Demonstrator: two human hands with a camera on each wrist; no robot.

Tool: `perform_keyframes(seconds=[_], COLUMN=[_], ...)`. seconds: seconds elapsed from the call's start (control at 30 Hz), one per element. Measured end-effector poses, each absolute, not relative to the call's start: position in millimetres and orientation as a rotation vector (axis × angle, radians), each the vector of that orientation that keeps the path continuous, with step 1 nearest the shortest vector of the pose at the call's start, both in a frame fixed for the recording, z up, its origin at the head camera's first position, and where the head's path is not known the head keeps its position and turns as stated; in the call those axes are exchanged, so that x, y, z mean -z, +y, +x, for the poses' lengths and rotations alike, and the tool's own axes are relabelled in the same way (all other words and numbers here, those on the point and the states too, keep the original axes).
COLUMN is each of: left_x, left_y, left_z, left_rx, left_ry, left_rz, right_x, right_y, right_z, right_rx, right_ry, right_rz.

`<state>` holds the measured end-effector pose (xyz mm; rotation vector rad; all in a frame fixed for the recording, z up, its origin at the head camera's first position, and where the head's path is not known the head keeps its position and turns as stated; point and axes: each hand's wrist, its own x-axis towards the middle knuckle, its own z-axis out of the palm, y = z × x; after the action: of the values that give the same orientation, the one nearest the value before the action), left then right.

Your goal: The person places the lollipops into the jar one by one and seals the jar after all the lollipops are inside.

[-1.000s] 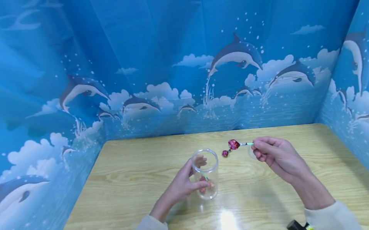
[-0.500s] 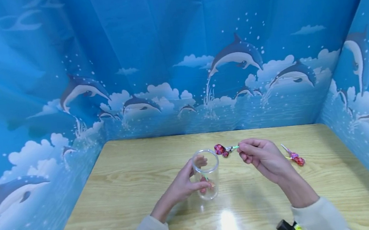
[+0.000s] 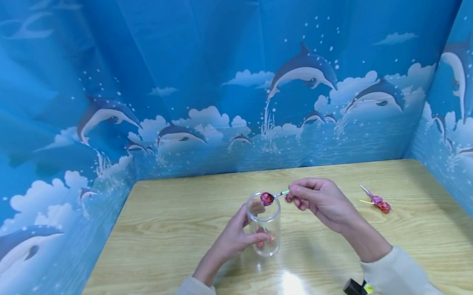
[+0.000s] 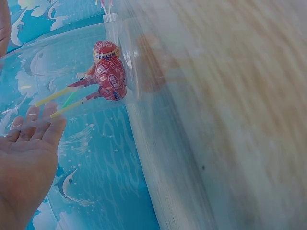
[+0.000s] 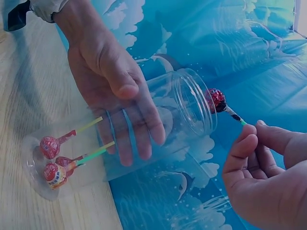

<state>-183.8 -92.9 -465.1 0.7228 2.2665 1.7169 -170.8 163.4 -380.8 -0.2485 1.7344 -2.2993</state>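
Note:
A clear plastic jar (image 3: 266,223) stands upright on the table, with my left hand (image 3: 239,234) around its side, thumb in front and fingers behind. Several red-wrapped lollipops (image 5: 49,147) lie at the jar's bottom, their yellow and green sticks pointing towards the mouth. By its green stick my right hand (image 3: 322,202) pinches another lollipop (image 3: 267,198) between thumb and fingertips. In the right wrist view, that lollipop's dark red head (image 5: 216,99) is at the jar's rim (image 5: 196,101). The left hand (image 5: 112,76) shows partly through the clear wall.
On the wooden table (image 3: 173,210), two lollipops (image 3: 378,204) lie together to the right of my right hand. One more small red lollipop head (image 3: 288,198) shows just behind the held stick. A blue dolphin-print curtain (image 3: 208,71) borders the table's back and sides.
My right hand has moved left with the lollipop, bringing its head from right of the jar to the mouth. Two lollipops on the right came into sight. The left hand and jar stayed put.

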Motion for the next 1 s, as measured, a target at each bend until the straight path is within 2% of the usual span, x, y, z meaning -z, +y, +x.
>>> perform_keyframes(seconds=[0.47,1.0], left_x=[467,467], left_y=[-94,-93], left_z=[-184,-186], left_rx=[-1.735,-1.717], left_ry=[2.23,2.268], left_rz=[0.735,0.843], right_x=[368,364], right_y=[139,140], right_z=[-172,-173], right_rx=[1.926,1.861], right_ry=[2.313,2.387], right_rz=[-0.434,-0.515])
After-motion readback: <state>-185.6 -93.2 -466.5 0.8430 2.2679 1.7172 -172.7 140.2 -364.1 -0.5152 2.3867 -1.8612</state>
